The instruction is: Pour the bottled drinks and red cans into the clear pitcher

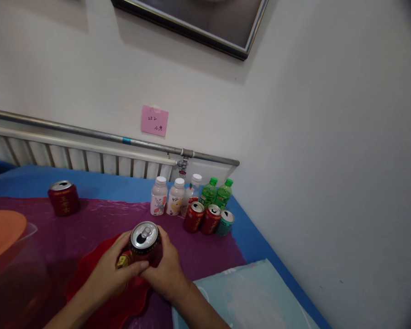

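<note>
Both of my hands are wrapped round one opened drink can, dark red with a silver top and some yellow print. My left hand grips its left side, and my right hand closes round its right side. The can is upright above a red cloth with a wavy edge, which lies on the purple sheet. The lower part of the can is hidden by my fingers, so I cannot tell whether it touches the cloth.
Another red can stands at the left. Two white-capped bottles, a clear bottle and two green bottles stand behind two red cans and a teal can. An orange-lidded tub and a pale blue cloth flank my arms.
</note>
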Available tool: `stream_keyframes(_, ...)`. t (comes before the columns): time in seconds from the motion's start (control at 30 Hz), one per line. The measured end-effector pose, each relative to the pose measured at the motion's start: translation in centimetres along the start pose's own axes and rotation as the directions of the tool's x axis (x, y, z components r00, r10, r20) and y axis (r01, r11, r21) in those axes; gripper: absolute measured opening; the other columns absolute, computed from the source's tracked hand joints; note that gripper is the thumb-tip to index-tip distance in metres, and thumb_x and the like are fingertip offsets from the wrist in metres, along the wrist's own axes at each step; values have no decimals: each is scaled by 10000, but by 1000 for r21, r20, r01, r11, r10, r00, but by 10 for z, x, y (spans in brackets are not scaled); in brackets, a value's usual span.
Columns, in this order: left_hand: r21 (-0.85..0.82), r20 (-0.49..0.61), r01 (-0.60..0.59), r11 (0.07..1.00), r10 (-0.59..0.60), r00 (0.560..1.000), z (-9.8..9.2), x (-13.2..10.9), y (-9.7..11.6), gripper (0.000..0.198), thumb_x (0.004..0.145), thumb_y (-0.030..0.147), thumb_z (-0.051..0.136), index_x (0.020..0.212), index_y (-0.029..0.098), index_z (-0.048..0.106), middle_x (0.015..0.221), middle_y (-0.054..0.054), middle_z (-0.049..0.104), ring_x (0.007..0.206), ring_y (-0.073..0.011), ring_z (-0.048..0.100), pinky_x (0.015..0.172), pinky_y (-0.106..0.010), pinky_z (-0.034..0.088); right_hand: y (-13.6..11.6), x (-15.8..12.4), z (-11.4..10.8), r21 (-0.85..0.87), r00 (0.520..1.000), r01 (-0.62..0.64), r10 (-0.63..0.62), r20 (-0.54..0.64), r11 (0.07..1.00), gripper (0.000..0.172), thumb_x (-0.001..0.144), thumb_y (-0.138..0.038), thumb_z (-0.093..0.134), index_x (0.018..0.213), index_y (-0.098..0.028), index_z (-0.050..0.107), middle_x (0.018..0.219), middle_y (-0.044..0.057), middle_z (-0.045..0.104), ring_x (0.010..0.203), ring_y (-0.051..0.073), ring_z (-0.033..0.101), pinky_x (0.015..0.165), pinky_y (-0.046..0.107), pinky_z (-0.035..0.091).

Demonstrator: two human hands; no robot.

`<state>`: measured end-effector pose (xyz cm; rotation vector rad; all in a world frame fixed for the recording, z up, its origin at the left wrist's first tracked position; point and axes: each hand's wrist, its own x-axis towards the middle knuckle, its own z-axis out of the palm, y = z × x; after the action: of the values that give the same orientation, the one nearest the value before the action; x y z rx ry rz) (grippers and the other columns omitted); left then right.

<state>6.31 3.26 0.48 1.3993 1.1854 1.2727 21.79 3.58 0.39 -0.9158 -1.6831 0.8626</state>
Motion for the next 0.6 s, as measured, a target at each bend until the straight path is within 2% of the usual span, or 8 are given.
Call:
stream_keyframes(0.2, 18, 27, 11, 1000, -11, 1000, -1, -1, -3, 673, 583, 472, 804, 1166, 210, 594, 1215, -76, 626, 1187, -303, 528, 1034, -389, 432, -1, -1, -1, -99, 999, -23, 20, -31, 995, 732, 606, -193, 733, 1291, -279, 489, 1210, 38, 660, 1063, 248, 636, 947, 380, 501)
stream_keyframes(0.4, 25, 13, 7, 1000, -7, 1000, -1, -1, 0, 669, 569, 453, 813, 1153, 190, 618, 1207, -101, 634, 1180, -320, 541, 1032, -401, 452, 1, -1, -1, -73, 1000, -23, 21, -15, 997, 755, 599, -187, 734, 1304, -272, 476, 1223, 36, 654, 1076, 239, 632, 980, 386, 480)
stream_keyframes(0.6, 41, -8, -38, 998, 38, 999, -2, -1, 0, 634, 564, 449, 818, 1123, 198, 655, 1178, -101, 662, 1145, -325, 577, 1029, -416, 471, 3, -1, 1, -69, 1000, -25, 24, -19, 997, 764, 603, -181, 735, 1313, -268, 469, 1215, 41, 661, 1066, 236, 638, 953, 369, 502)
